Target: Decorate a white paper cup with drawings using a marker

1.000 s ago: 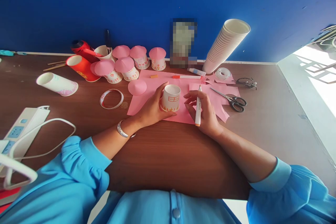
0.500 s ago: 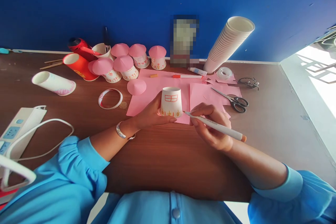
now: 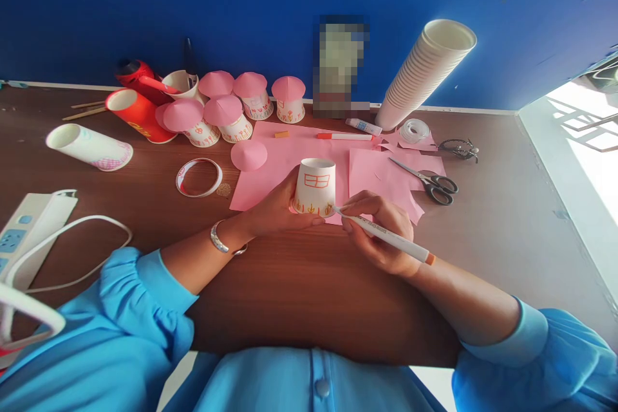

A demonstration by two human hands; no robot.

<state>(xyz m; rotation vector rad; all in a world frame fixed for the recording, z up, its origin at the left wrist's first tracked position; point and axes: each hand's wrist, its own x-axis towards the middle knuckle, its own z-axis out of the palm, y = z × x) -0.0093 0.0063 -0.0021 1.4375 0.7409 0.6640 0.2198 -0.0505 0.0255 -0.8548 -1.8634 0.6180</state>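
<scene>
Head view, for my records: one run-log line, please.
left hand: holds decorated paper cup; right hand: holds marker, tip by cup's lower edge; scissors: unheld

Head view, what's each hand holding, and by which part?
The left hand holds the paper cup by its side and lower rim; the right hand holds the white marker near its tip.

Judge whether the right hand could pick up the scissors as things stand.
Probably not easily: the right hand holds a marker, though the scissors lie nearby with nothing on top of them.
</scene>
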